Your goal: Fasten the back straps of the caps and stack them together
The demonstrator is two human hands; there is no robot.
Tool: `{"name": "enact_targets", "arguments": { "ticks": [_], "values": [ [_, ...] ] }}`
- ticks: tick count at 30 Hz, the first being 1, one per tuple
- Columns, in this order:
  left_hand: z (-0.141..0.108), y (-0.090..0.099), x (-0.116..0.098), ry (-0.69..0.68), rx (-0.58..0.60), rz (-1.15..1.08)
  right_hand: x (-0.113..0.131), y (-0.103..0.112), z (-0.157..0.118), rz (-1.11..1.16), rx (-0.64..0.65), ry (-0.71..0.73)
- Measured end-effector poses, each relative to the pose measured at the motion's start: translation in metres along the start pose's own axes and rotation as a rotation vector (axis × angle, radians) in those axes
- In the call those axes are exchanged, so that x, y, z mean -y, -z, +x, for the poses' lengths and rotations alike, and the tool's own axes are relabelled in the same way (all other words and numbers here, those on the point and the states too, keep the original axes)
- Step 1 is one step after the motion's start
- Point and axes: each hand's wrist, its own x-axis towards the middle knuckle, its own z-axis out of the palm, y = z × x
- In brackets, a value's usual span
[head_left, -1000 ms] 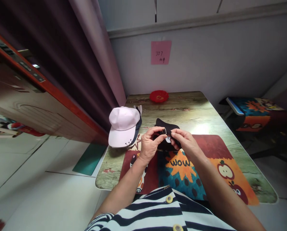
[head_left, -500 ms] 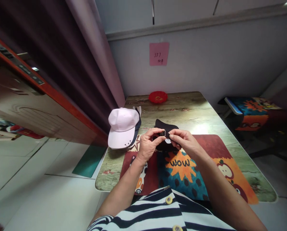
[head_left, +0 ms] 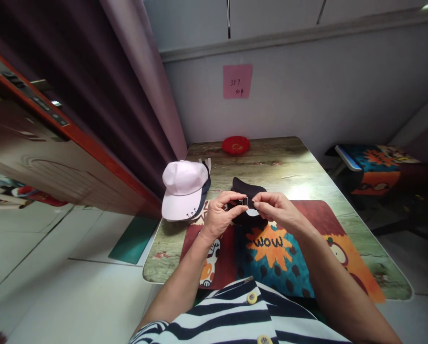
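A black cap (head_left: pixel 249 187) is held over the patterned mat, its brim pointing away from me. Between thumb and forefinger, my left hand (head_left: pixel 218 216) pinches the cap's back strap by a small metal buckle (head_left: pixel 245 201). From the other side my right hand (head_left: pixel 281 210) is closed on the strap close to the buckle, thumb against forefinger. The strap's end is too small to make out clearly. Left of my hands, a pale pink cap (head_left: pixel 185 179) rests on a dark cap (head_left: pixel 206 188) at the table's edge.
The mat (head_left: pixel 228 258) lies on a wood-patterned table (head_left: pixel 289 160). A red dish (head_left: pixel 236 145) sits at the table's far edge, against the wall. A purple curtain (head_left: pixel 138 86) and a door (head_left: pixel 74 148) stand to the left. Another mat-covered surface (head_left: pixel 379 165) is at the right.
The buckle has tilted slightly and shows more openly between my fingers. Both hands keep their hold on the cap's strap with only small finger shifts.
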Motion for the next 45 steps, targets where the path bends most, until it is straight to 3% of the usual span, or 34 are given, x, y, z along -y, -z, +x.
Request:
{"name": "enact_targets", "arguments": {
  "ticks": [16, 22, 29, 34, 39, 45],
  "values": [
    [-0.001, 0.002, -0.007, 0.000, 0.023, -0.011, 0.002, -0.003, -0.001, -0.036, 0.021, 0.020],
    [0.000, 0.003, -0.007, -0.035, 0.087, 0.024, 0.002, -0.004, 0.001, -0.053, -0.010, 0.099],
    [0.000, 0.003, -0.009, -0.023, 0.046, 0.118, 0.003, -0.015, 0.001, 0.016, -0.123, 0.049],
    [-0.001, 0.006, -0.013, -0.044, 0.057, 0.166, -0.003, -0.012, 0.000, 0.039, -0.024, 0.099],
    [-0.003, 0.009, -0.024, -0.109, -0.027, 0.294, -0.001, -0.007, -0.003, -0.039, 0.033, 0.194],
    [-0.010, 0.005, -0.023, 0.057, -0.094, 0.057, 0.000, -0.011, -0.003, -0.141, -0.025, 0.317]
  ]
}}
